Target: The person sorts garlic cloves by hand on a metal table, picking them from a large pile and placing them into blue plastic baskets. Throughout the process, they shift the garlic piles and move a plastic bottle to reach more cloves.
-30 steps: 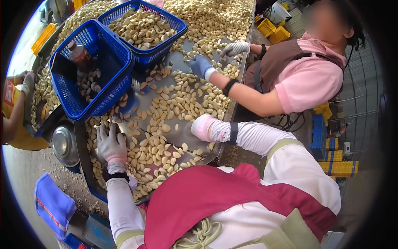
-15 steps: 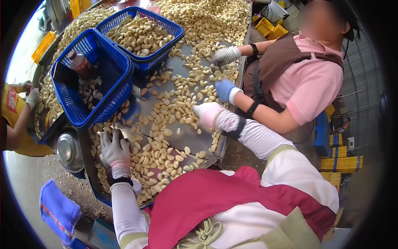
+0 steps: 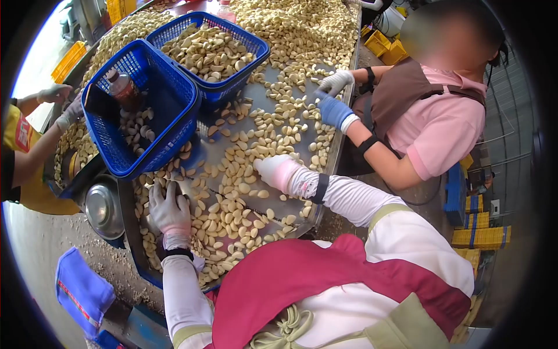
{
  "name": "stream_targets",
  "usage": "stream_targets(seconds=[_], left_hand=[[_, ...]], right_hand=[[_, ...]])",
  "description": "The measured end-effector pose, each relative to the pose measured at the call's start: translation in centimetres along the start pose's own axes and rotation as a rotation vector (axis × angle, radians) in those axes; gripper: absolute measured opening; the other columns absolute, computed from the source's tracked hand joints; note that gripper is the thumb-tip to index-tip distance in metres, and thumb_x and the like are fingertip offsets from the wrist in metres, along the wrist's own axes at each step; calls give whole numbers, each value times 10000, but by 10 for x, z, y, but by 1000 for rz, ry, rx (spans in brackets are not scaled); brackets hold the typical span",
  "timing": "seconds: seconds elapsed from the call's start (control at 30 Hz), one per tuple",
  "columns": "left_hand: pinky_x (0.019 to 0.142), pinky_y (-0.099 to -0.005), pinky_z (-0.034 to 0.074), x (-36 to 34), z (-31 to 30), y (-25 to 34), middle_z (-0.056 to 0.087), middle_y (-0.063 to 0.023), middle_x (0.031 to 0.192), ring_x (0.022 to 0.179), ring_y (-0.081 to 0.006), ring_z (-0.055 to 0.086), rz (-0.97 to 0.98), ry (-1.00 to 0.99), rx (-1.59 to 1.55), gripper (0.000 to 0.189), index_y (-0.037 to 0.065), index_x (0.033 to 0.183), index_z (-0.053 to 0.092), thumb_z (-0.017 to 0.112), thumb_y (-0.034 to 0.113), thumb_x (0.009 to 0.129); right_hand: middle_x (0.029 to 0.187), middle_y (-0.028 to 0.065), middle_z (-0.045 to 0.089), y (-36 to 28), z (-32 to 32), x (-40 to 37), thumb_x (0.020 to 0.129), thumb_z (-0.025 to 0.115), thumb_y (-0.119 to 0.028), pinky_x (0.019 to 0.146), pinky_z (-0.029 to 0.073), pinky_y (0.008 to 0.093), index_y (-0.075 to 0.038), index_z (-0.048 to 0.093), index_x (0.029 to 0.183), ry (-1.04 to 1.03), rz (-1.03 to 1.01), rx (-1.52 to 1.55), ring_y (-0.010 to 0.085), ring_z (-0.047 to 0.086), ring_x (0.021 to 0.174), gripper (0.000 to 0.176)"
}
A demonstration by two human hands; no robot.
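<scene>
Pale, flat bean-like pieces [image 3: 232, 218] lie scattered over a metal table [image 3: 256, 96]. My left hand [image 3: 170, 212], in a white and pink glove, rests on them near the table's left edge, palm down with fingers spread. My right hand [image 3: 276, 172], gloved the same way, is over the pieces in the middle, its fingers curled; whatever is between the fingertips is hidden. Beyond my left hand stands a blue basket [image 3: 189, 131] holding a bottle [image 3: 123, 90] and some pieces. A second blue basket [image 3: 258, 57], full of pieces, stands behind it.
A co-worker [image 3: 433, 110] at the right has both gloved hands together over the table edge. Another person's hands [image 3: 68, 113] are at the left. A round metal lid [image 3: 102, 208] sits beside the table's left edge. Yellow crates [image 3: 386, 47] and a blue-purple cloth [image 3: 84, 291] are around.
My right hand has moved slightly left over the pieces. The right co-worker's hands have come together. The person at left has raised their hands. The whole view has shifted slightly.
</scene>
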State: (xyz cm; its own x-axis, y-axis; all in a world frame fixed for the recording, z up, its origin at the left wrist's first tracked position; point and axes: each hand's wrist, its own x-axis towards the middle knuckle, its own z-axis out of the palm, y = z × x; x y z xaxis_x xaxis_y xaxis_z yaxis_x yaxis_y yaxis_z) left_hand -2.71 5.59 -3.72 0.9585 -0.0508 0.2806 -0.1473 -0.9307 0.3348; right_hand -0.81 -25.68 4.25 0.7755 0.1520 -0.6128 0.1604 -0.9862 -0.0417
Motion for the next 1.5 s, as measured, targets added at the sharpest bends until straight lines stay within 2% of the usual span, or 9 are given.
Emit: stream_targets(seconds=[0.63, 0.67, 0.73, 0.83, 1.03, 1.17, 1.3, 1.37, 1.5], left_hand=[[1116, -538, 396, -3, 5, -3, 538, -234, 1426, 1329, -458, 477, 22, 9, 16, 421, 117, 1241, 695, 592, 248, 854], [1116, -537, 396, -4, 5, -3, 536, -233, 1428, 1331, -459, 474, 17, 6, 11, 419, 119, 1241, 695, 593, 247, 854], [1115, -536, 396, 0, 4, -4, 534, -232, 1429, 1333, -459, 471, 5, 11, 5, 418, 121, 1240, 695, 594, 245, 854], [1113, -536, 397, -1, 2, -2, 536, -231, 1426, 1336, -459, 467, 13, 14, -1, 416, 124, 1240, 696, 596, 245, 855], [1108, -537, 402, -1, 4, -2, 540, -230, 1420, 1332, -457, 472, 21, 12, 23, 411, 120, 1236, 698, 592, 242, 859], [1107, -536, 403, -2, 3, 0, 543, -231, 1416, 1330, -454, 476, 22, 9, 38, 407, 119, 1228, 704, 594, 247, 857], [1123, -533, 390, -1, 3, -1, 534, -235, 1432, 1348, -456, 463, -4, -7, 24, 414, 140, 1245, 693, 578, 245, 862], [1111, -537, 402, 0, 4, -2, 544, -233, 1414, 1332, -456, 475, 8, 9, 29, 423, 135, 1250, 695, 589, 254, 858], [1099, -543, 412, -1, 1, 0, 540, -236, 1418, 1325, -463, 477, 22, -21, 60, 435, 141, 1264, 689, 586, 265, 861]], right_hand=[[1009, 179, 701, -27, 18, 13, 866, 645, -107, 816, 580, 434, -21, 686, 1021, 142, -357, -39, 368, 712, 958, 182], [960, 171, 728, -19, 5, 21, 857, 656, -129, 807, 580, 421, -24, 703, 1048, -97, -325, 152, 354, 718, 917, 223], [975, 117, 751, 19, -6, 1, 890, 678, -326, 803, 565, 402, -96, 723, 1153, -11, -303, 576, 281, 718, 884, 352], [919, 63, 731, 60, -34, -11, 896, 720, -265, 728, 559, 283, -2, 722, 1113, -19, -45, 1099, 126, 682, 809, 341], [996, 143, 745, 24, 14, 36, 818, 764, -230, 848, 563, 351, -88, 752, 1129, 201, -106, 147, 247, 715, 919, 342], [1006, 141, 735, 13, 26, 41, 812, 762, -248, 874, 554, 349, -100, 718, 1201, 220, -189, 133, 260, 707, 943, 418], [907, 86, 712, 29, 1, 26, 812, 783, -286, 783, 549, 355, -61, 650, 1293, -23, -285, 878, 169, 674, 856, 547], [924, 68, 707, 25, -39, 18, 841, 794, -304, 735, 542, 341, -3, 637, 1281, -124, 34, 1277, 130, 646, 831, 556], [955, 51, 641, 36, -139, 55, 926, 754, -278, 832, 544, 326, -17, 605, 1179, 243, -746, 1819, 167, 629, 906, 393]])
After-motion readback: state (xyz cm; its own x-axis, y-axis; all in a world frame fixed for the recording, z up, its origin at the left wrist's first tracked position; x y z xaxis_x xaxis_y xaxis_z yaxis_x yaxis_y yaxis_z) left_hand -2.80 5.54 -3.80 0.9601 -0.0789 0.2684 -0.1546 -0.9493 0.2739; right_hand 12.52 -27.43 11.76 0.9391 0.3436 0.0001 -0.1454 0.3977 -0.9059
